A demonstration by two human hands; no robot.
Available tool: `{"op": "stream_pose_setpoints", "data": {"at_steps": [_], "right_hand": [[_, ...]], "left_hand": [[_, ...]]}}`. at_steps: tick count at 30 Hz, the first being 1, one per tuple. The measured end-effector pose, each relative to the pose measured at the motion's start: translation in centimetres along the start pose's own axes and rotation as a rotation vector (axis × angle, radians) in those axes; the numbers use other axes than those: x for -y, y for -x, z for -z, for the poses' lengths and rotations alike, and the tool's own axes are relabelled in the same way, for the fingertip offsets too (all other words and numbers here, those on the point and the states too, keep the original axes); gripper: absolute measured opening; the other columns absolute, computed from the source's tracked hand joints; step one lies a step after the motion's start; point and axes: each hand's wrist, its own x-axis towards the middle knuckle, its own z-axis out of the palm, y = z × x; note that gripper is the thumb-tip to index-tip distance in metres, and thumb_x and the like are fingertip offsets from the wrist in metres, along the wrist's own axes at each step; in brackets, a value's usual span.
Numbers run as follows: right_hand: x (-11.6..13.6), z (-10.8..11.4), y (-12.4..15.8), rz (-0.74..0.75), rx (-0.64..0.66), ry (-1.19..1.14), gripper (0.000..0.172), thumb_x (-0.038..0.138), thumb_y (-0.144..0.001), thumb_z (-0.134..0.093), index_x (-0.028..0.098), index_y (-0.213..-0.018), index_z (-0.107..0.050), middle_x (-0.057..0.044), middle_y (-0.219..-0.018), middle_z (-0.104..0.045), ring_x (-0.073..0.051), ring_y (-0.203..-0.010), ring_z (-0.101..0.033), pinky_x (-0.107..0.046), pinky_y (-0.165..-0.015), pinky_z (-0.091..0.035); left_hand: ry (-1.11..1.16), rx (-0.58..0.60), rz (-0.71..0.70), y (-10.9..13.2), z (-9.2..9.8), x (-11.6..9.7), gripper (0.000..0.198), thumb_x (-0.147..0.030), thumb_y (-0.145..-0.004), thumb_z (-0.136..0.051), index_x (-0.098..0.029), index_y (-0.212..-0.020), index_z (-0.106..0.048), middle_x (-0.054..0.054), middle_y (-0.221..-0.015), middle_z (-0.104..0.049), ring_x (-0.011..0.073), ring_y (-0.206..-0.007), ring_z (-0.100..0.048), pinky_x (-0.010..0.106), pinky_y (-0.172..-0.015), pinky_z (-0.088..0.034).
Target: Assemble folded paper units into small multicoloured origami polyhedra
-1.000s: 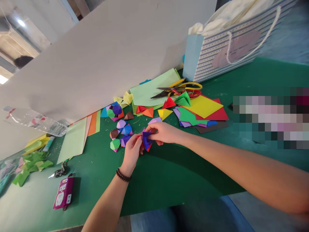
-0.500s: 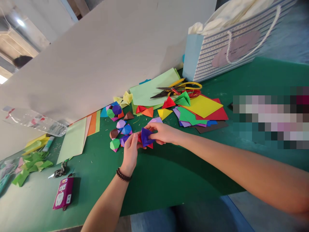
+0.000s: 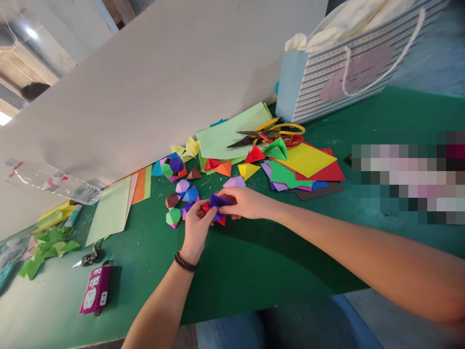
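Origami piece [image 3: 217, 202] (crosswise) between left hand [image 3: 195, 229], right hand [image 3: 247, 203].

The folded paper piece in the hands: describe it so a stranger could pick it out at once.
On the green table, follow both arms to where the left hand and right hand meet. Pinched between them is the folded paper piece, dark blue over red, the only one held.

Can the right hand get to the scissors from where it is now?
Probably yes. The scissors lie in the open atop the paper sheets, just beyond the right hand, with only low folded triangles between. But that hand is pinching the purple-and-red folded piece with the left hand.
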Motion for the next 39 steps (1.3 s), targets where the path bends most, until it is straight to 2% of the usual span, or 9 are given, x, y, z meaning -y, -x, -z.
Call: {"op": "stream_pose_setpoints", "data": {"at_steps": [2,5,9,14,21,28,33,37,39], "right_hand": [[-0.2,-0.2,-0.1,0.009,-0.034,0.020,0.019,0.024,-0.085,-0.060,0.018,-0.103,-0.059,0.000,-0.069,-0.065,-0.011,-0.052,-0.061,-0.021,-0.048,-0.047],[-0.3,-0.2,-0.3,0.018,-0.072,0.015,0.017,0.017,-0.086,-0.057,0.018,-0.102,-0.058,0.001,-0.065,-0.064,-0.010,-0.048,-0.060,-0.021,-0.048,-0.047],[-0.3,-0.2,-0.5,0.008,-0.100,-0.053,0.019,0.014,-0.084,-0.060,0.019,-0.102,-0.058,0.003,-0.067,-0.063,-0.009,-0.046,-0.059,-0.021,-0.046,-0.047],[-0.3,-0.4,-0.7,-0.025,-0.094,-0.186,0.016,0.011,-0.081,-0.062,0.017,-0.095,-0.057,0.002,-0.071,-0.063,-0.007,-0.043,-0.057,-0.020,-0.044,-0.047],[-0.5,-0.5,-0.9,-0.058,-0.089,-0.195,0.013,0.010,-0.082,-0.061,0.017,-0.091,-0.056,0.005,-0.065,-0.060,-0.006,-0.040,-0.054,-0.019,-0.040,-0.045],[-0.8,-1.1,-0.8,-0.011,-0.117,-0.041,0.020,0.009,-0.078,-0.059,0.018,-0.096,-0.059,0.003,-0.070,-0.062,-0.008,-0.045,-0.054,-0.021,-0.044,-0.041],[-0.9,-1.8,-0.6,0.107,-0.147,0.047,0.027,0.007,-0.075,-0.058,0.018,-0.099,-0.060,-0.002,-0.086,-0.068,-0.013,-0.069,-0.063,-0.023,-0.061,-0.046],[-0.7,-1.9,-0.4,0.080,-0.071,0.035,0.022,0.018,-0.081,-0.056,0.019,-0.103,-0.058,0.000,-0.079,-0.065,-0.011,-0.056,-0.058,-0.024,-0.054,-0.042],[-0.6,-1.8,-0.2,0.074,-0.059,0.066,0.014,0.024,-0.084,-0.055,0.020,-0.097,-0.057,0.001,-0.074,-0.063,-0.011,-0.053,-0.057,-0.024,-0.052,-0.040]], "left_hand": [[0.035,0.005,-0.017,-0.1,0.1,0.1,0.031,-0.034,-0.070,-0.075,-0.014,-0.093,-0.068,-0.001,-0.070,-0.061,0.0075,-0.059,-0.052,0.018,-0.051,-0.041],[0.081,0.040,-0.050,-0.2,0.2,0.2,0.031,-0.039,-0.076,-0.070,-0.015,-0.096,-0.071,0.001,-0.076,-0.063,0.0070,-0.061,-0.052,0.019,-0.056,-0.043],[0.118,0.044,-0.044,-0.3,0.2,0.4,0.032,-0.042,-0.079,-0.067,-0.016,-0.096,-0.073,0.002,-0.079,-0.066,0.0082,-0.064,-0.054,0.019,-0.059,-0.045],[0.167,0.044,-0.032,-0.2,0.0,0.5,0.033,-0.043,-0.078,-0.068,-0.017,-0.099,-0.072,0.005,-0.092,-0.069,0.0130,-0.079,-0.063,0.024,-0.072,-0.052],[0.210,0.044,-0.009,0.1,-0.2,0.5,0.028,-0.041,-0.075,-0.070,-0.016,-0.089,-0.068,0.002,-0.084,-0.064,0.0113,-0.076,-0.060,0.022,-0.070,-0.051],[-0.035,0.017,-0.085,0.2,-0.2,1.2,0.018,-0.025,-0.076,-0.066,-0.016,-0.092,-0.061,0.002,-0.086,-0.063,0.0112,-0.077,-0.059,0.022,-0.069,-0.047],[-0.262,-0.005,-0.205,-0.1,-0.1,1.4,0.016,-0.018,-0.075,-0.062,-0.017,-0.090,-0.059,0.003,-0.088,-0.062,0.0144,-0.084,-0.060,0.026,-0.076,-0.048],[-0.298,-0.035,-0.186,-0.3,0.2,1.5,0.013,-0.013,-0.072,-0.058,-0.016,-0.085,-0.057,0.001,-0.082,-0.061,0.0134,-0.076,-0.058,0.025,-0.071,-0.047],[-0.269,-0.034,-0.171,-0.4,0.3,1.7,0.012,-0.013,-0.071,-0.058,-0.016,-0.083,-0.057,0.000,-0.079,-0.061,0.0130,-0.073,-0.057,0.025,-0.069,-0.046]]}}
